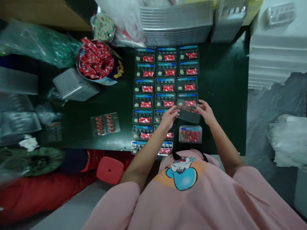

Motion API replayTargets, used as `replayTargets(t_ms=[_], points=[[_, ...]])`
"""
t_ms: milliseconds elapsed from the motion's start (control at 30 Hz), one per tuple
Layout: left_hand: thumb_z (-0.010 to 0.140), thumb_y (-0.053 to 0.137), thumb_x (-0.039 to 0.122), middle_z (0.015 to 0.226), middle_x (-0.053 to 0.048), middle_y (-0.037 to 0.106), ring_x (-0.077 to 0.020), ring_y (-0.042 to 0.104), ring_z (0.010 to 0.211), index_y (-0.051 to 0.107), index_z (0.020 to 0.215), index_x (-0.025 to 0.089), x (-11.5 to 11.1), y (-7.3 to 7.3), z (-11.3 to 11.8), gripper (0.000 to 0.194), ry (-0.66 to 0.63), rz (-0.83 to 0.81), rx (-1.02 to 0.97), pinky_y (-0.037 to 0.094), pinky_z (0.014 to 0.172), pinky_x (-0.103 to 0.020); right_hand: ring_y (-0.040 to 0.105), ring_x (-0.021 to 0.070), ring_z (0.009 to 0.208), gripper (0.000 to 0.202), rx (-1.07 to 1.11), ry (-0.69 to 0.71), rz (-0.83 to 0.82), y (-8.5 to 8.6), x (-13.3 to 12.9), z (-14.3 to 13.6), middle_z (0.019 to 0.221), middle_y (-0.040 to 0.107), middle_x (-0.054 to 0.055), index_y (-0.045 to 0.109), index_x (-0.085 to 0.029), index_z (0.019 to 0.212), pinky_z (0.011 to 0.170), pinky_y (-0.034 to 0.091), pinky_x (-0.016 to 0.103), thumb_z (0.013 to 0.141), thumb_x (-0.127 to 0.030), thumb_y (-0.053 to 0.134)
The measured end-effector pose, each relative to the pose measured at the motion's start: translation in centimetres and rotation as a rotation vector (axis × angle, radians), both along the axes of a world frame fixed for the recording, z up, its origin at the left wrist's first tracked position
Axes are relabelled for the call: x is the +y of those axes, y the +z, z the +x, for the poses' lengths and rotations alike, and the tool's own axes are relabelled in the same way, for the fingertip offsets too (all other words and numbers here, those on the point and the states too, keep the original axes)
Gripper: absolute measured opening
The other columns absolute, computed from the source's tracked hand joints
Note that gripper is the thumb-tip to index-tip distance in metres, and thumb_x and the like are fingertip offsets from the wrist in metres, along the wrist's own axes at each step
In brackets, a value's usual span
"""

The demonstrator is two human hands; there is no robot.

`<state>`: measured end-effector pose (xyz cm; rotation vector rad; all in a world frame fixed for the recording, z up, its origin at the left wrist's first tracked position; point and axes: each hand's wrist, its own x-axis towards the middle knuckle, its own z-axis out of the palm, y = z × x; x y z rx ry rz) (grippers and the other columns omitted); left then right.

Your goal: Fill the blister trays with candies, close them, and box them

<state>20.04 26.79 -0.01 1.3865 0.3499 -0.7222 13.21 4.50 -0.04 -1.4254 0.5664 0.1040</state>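
Between my two hands is a clear plastic tray [189, 116] with a row of small reddish pieces along its upper part. My left hand [169, 116] pinches its left edge, and my right hand [205, 111] grips its right edge. It hovers tilted over the lower right of several filled trays [167, 80] set in columns, each with a blue pen-like stick, a red patterned packet and a small pale piece. Just below my hands lies a single filled tray [190, 134] with a clear layer of reddish pieces on top.
A round tub [109, 80] of red packets stands at the left, beside stacked clear trays [75, 84]. Two clear trays with reddish pieces [105, 124] lie left of the columns. Tall tray stacks [177, 24] line the back. A red stool [110, 170] is below the table edge.
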Motion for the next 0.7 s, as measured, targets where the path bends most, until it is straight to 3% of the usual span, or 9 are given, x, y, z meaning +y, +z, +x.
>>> replayTargets(t_ms=[167, 333, 500, 700], points=[[0.076, 0.067, 0.017, 0.094, -0.004, 0.071, -0.0095, 0.064, 0.074, 0.054, 0.138, 0.019, -2.4, -3.7, 2.3, 0.063, 0.104, 0.117, -0.109, 0.05, 0.077, -0.025, 0.063, 0.0181, 0.096, 0.065, 0.007, -0.085, -0.063, -4.4, -0.4, 2.0, 0.112, 0.063, 0.008, 0.043, -0.024, 0.139, 0.08, 0.055, 0.035, 0.079, -0.037, 0.062], [0.076, 0.068, 0.018, 0.087, -0.002, 0.066, -0.0126, 0.061, 0.078, 0.054, 0.137, 0.014, -4.0, -6.7, 3.8, 0.063, -0.022, 0.441, -0.284, 0.048, 0.085, -0.03, 0.059, 0.0192, 0.101, 0.056, -0.038, -0.096, -0.374, -6.9, -0.6, 5.0, 0.112, 0.061, 0.009, 0.048, -0.018, 0.138, 0.1, 0.048, 0.044, 0.083, -0.028, 0.055], [0.08, 0.063, 0.012, 0.108, -0.01, 0.06, -0.0215, 0.06, 0.098, 0.056, 0.135, 0.015, -4.7, -7.4, 4.5, 0.056, -0.237, 0.755, -0.519, 0.045, 0.098, -0.036, 0.053, 0.0247, 0.111, 0.053, -0.023, -0.054, -0.557, -7.8, -0.7, 6.5, 0.117, 0.056, 0.013, 0.051, -0.019, 0.137, 0.105, 0.044, 0.05, 0.084, -0.024, 0.055], [0.085, 0.056, 0.017, 0.118, -0.021, 0.055, -0.0346, 0.049, 0.12, 0.054, 0.133, 0.005, -5.5, -6.8, 3.0, 0.05, -0.486, 0.916, -0.647, 0.034, 0.109, -0.048, 0.054, 0.0256, 0.107, 0.057, 0.029, -0.024, -0.61, -8.5, -1.0, 4.8, 0.116, 0.053, 0.014, 0.054, -0.016, 0.135, 0.104, 0.043, 0.049, 0.079, -0.025, 0.062]])
